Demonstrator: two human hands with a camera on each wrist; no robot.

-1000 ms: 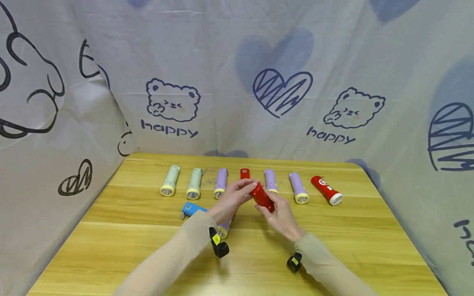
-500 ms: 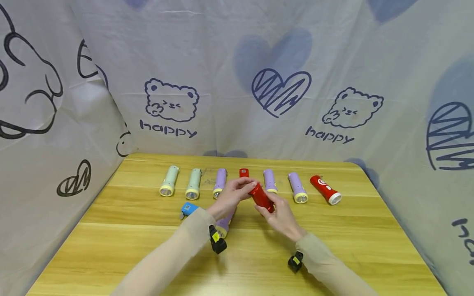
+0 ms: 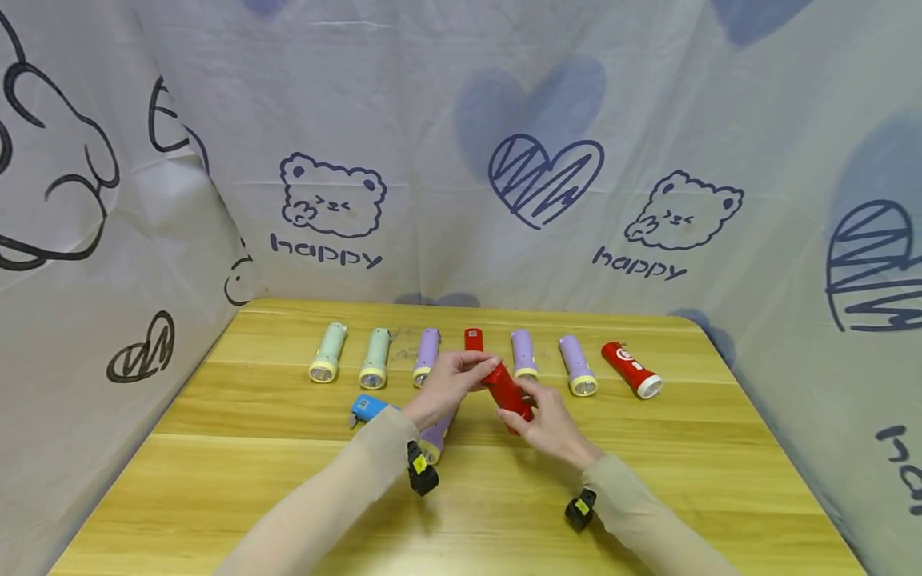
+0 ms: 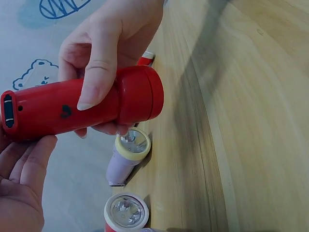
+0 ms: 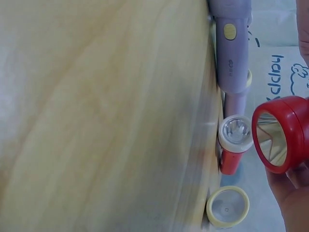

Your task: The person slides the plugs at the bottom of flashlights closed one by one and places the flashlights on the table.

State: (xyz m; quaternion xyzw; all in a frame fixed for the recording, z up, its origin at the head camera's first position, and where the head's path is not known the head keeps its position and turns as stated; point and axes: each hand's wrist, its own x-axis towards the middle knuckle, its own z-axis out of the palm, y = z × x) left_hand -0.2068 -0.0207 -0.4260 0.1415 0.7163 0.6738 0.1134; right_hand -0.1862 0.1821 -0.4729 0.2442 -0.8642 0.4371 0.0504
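Observation:
Above the middle of the wooden table [image 3: 648,472], both hands hold one red flashlight [image 3: 507,390]. My right hand [image 3: 540,408] grips its barrel near the wide head, thumb laid across the top [image 4: 99,72]. My left hand [image 3: 461,376] pinches the tail end, where a small black switch shows [image 4: 7,110]. The head's bare reflector [image 5: 273,135] faces the right wrist camera. Behind the hands lies a row of flashlights: two green [image 3: 328,352], three purple [image 3: 523,354] and two red [image 3: 631,370].
A blue object [image 3: 367,408] and another purple flashlight [image 3: 434,436] lie under my left forearm. The right wrist view shows a yellow-rimmed ring [image 5: 228,207] beside a white-headed red flashlight [image 5: 235,140]. Printed cloth walls [image 3: 461,160] enclose the table on three sides.
Both hands keep their hold on the red flashlight. My right wrist has sunk a little towards the near edge, and the flashlight has barely moved.

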